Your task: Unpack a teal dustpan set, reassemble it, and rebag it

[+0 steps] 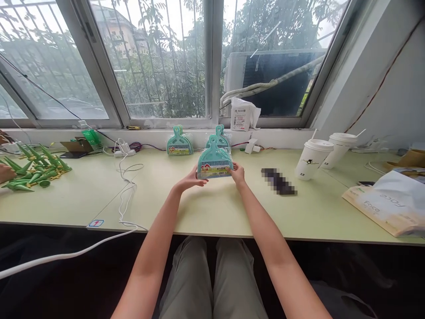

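A teal dustpan-and-brush pack in clear wrapping stands upright between my hands over the pale green table. My left hand holds its lower left side, with some fingers behind it. The fingers of my right hand grip its lower right edge. Right behind it, partly covered by it, are more teal packs of the same kind. Another group of these packs stands to the left near the window sill.
The table bears green cone-shaped pieces and another person's hand at far left. White cables run over its edge. Right are a pixelated dark object, white cups and a paper bag.
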`<action>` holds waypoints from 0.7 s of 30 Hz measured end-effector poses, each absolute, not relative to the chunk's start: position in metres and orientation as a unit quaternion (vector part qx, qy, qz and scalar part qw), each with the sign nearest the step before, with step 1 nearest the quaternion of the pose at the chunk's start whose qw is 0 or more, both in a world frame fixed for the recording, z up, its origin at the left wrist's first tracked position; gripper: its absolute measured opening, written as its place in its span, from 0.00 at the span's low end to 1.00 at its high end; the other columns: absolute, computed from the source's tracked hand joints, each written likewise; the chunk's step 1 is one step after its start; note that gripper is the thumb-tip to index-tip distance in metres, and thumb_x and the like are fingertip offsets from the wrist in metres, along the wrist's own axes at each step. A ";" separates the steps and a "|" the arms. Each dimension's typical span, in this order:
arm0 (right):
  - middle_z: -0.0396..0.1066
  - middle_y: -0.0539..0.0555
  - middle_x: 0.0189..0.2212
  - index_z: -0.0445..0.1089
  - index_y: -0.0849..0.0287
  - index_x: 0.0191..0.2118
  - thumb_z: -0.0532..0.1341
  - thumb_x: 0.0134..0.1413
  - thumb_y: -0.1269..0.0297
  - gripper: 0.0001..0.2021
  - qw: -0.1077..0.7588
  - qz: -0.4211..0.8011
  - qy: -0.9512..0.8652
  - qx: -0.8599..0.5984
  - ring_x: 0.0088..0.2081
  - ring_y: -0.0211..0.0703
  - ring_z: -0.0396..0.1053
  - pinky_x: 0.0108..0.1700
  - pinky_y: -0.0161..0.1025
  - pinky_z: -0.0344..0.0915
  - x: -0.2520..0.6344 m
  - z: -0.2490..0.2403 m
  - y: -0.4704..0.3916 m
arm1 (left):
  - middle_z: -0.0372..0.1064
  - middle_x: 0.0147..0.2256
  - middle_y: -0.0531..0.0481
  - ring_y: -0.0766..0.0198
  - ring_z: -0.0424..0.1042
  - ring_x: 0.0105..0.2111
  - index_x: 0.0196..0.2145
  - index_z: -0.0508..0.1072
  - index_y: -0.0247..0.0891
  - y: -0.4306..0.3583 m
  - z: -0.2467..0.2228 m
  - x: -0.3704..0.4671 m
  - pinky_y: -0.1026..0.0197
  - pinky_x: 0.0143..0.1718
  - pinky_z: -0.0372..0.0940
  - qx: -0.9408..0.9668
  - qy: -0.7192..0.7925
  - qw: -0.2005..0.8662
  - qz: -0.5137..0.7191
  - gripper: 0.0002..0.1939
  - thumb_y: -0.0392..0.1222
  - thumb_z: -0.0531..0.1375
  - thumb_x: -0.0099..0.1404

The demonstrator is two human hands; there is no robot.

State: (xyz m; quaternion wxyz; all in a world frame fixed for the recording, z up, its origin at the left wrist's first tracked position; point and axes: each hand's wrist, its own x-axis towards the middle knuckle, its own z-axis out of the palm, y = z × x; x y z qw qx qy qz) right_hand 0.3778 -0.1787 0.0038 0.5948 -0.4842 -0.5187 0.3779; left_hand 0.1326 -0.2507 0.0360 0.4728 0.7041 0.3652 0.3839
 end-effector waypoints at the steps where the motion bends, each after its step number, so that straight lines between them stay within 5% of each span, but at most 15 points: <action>1: 0.77 0.58 0.42 0.69 0.60 0.46 0.67 0.47 0.61 0.19 0.592 0.346 -0.521 -0.508 0.40 0.44 0.75 0.42 0.39 0.70 0.379 0.004 -0.180 | 0.68 0.51 0.38 0.57 0.75 0.40 0.64 0.52 0.43 -0.245 0.029 0.136 0.56 0.39 0.69 0.703 0.383 0.450 0.396 0.50 0.45 0.71 0.47; 4: 0.77 0.54 0.42 0.67 0.57 0.46 0.65 0.51 0.63 0.16 0.538 0.267 -0.554 -0.577 0.39 0.43 0.75 0.40 0.37 0.68 0.376 0.004 -0.187 | 0.73 0.43 0.43 0.62 0.74 0.32 0.57 0.63 0.39 -0.220 0.011 0.136 0.59 0.34 0.68 0.661 0.487 0.357 0.446 0.31 0.47 0.62 0.57; 7: 0.78 0.50 0.41 0.65 0.54 0.47 0.65 0.53 0.64 0.16 0.455 0.206 -0.601 -0.624 0.38 0.43 0.75 0.36 0.36 0.64 0.357 0.003 -0.196 | 0.75 0.36 0.44 0.57 0.73 0.36 0.40 0.74 0.36 -0.194 0.007 0.111 0.59 0.37 0.66 0.679 0.573 0.226 0.399 0.15 0.47 0.59 0.59; 11: 0.77 0.51 0.41 0.61 0.53 0.49 0.63 0.57 0.62 0.16 0.384 0.128 -0.676 -0.616 0.39 0.44 0.75 0.33 0.35 0.60 0.308 0.006 -0.198 | 0.76 0.34 0.45 0.55 0.73 0.37 0.33 0.77 0.37 -0.176 0.014 0.052 0.60 0.37 0.64 0.691 0.628 0.107 0.342 0.14 0.49 0.60 0.56; 21: 0.74 0.56 0.38 0.56 0.57 0.54 0.57 0.64 0.63 0.15 0.287 0.005 -0.739 -0.609 0.40 0.45 0.74 0.34 0.35 0.62 0.188 0.007 -0.131 | 0.77 0.34 0.43 0.54 0.74 0.36 0.36 0.79 0.41 -0.144 0.003 -0.034 0.59 0.34 0.62 0.539 0.735 0.042 0.410 0.16 0.52 0.59 0.58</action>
